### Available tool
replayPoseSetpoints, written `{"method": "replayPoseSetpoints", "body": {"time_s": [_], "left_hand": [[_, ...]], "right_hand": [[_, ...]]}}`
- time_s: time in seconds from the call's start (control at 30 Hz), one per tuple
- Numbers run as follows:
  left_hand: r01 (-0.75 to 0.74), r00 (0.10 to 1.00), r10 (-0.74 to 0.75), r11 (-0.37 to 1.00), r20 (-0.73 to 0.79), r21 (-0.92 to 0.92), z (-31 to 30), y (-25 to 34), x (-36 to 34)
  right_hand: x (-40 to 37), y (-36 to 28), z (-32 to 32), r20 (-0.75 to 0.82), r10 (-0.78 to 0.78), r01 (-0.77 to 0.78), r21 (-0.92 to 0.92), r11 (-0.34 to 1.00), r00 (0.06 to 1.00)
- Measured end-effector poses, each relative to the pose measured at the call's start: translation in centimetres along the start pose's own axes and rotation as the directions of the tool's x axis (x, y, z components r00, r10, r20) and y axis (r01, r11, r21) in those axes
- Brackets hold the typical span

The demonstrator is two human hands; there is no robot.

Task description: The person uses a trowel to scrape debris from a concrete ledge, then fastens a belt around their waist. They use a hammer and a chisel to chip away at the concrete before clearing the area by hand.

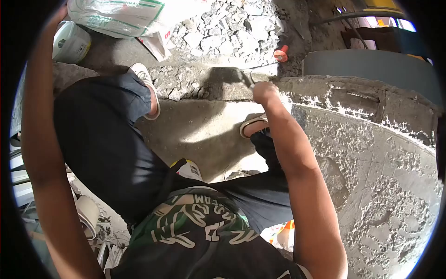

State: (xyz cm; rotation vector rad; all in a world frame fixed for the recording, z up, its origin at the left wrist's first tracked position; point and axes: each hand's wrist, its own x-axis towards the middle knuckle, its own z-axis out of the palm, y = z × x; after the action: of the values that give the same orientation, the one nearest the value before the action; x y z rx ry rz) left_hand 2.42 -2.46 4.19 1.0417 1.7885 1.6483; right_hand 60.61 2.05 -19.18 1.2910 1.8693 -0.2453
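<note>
My right hand (266,92) is closed round a slim dark metal tool (247,80). Its thin end points up and left over the broken edge of a low concrete ledge (223,86); the tool's kind cannot be made out. My left arm stretches forward along the left side. At the upper left border my left hand (60,15) shows only in part, near a white woven sack (116,18) with green stripes and above a white bucket (72,43). The fingers of that hand are hidden by the dark border.
Grey rubble (227,35) is heaped beyond the ledge, beside a small red object (281,54). On the right runs a rough plastered wall (367,172), with a grey curved surface (362,65) behind. Another pail (188,169) stands between my legs; debris lies at lower left.
</note>
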Motion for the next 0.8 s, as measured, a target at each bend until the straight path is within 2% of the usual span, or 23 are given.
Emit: {"method": "replayPoseSetpoints", "body": {"time_s": [0.03,0.07,0.1,0.17,0.2,0.23,0.27,0.3,0.37,0.4,0.43,0.5,0.53,0.57,0.63,0.7,0.77,0.8], "left_hand": [[0.001,1.000,-0.001,1.000,0.005,0.004,0.1,0.1,-0.3],[0.020,0.999,-0.021,1.000,-0.044,-0.010,0.2,0.2,-0.6],[0.038,0.995,-0.040,0.999,-0.093,-0.027,0.4,0.5,-0.8],[0.054,0.994,-0.053,0.998,-0.094,0.012,-0.4,-0.1,0.1],[0.072,0.993,-0.066,0.996,-0.098,0.051,-0.8,-0.5,0.7],[0.075,0.993,-0.070,0.996,-0.093,0.054,-0.8,-0.5,0.7],[0.090,0.992,-0.087,0.996,-0.093,0.030,-0.7,-0.5,0.6],[0.096,0.991,-0.095,0.995,-0.092,0.004,-0.5,-0.3,0.8],[0.058,0.997,-0.056,0.997,-0.053,0.043,-0.9,-1.0,1.9],[0.021,1.000,-0.020,0.996,-0.020,0.082,-0.9,-1.3,2.2],[0.022,1.000,-0.021,0.997,-0.015,0.078,0.0,-0.7,1.4],[0.094,0.991,-0.093,0.996,-0.091,0.006,1.6,0.9,-1.0],[0.099,0.991,-0.097,0.995,-0.092,0.011,1.3,0.7,-1.0],[0.097,0.991,-0.092,0.995,-0.101,0.038,1.2,0.6,-0.9],[0.091,0.991,-0.084,0.994,-0.108,0.062,0.5,0.2,0.1],[-0.114,0.993,0.121,0.893,0.013,0.435,-1.8,-1.6,1.9],[-0.106,0.994,0.099,0.919,0.038,0.379,-4.2,-3.7,5.5],[-0.096,0.995,0.079,0.941,0.065,0.324,-4.8,-4.5,6.5]], "right_hand": [[1.0,1.0,1.1,0.017,0.018,-0.017,-0.069,0.997,1.000],[2.0,2.0,2.6,0.017,-0.044,0.046,-0.118,0.992,0.999],[5.1,3.1,6.0,0.014,0.076,-0.072,-0.200,0.977,0.997],[3.1,3.2,6.4,-0.029,0.179,-0.181,-0.080,0.980,0.983],[2.6,3.0,6.3,-0.025,0.180,-0.182,-0.078,0.980,0.983],[2.2,2.6,6.4,-0.024,0.117,-0.119,-0.116,0.986,0.993],[1.7,2.3,6.5,-0.021,0.053,-0.056,-0.154,0.987,0.998],[1.5,2.1,6.1,-0.022,0.057,-0.060,-0.149,0.987,0.998],[-0.4,1.6,3.3,0.085,-0.140,0.147,-0.079,0.986,0.986],[-2.1,1.4,0.8,0.147,-0.079,0.075,0.030,0.997,0.986],[-3.6,1.8,-1.9,0.285,-0.055,-0.002,0.196,0.981,0.957],[-2.5,3.5,-1.1,0.231,-0.106,0.029,0.316,0.948,0.967],[-2.1,3.4,-0.9,0.112,-0.088,0.080,0.075,0.994,0.990],[-2.0,3.5,-0.4,0.116,-0.090,0.082,0.078,0.994,0.989],[-2.3,4.0,-0.1,0.027,0.069,-0.069,0.004,0.998,0.997],[-2.4,4.8,0.8,0.072,0.093,-0.094,0.019,0.995,0.993],[-0.8,5.9,3.7,0.055,0.206,-0.205,-0.034,0.978,0.977],[-1.6,5.8,3.7,0.008,0.194,-0.194,-0.017,0.981,0.981]]}}
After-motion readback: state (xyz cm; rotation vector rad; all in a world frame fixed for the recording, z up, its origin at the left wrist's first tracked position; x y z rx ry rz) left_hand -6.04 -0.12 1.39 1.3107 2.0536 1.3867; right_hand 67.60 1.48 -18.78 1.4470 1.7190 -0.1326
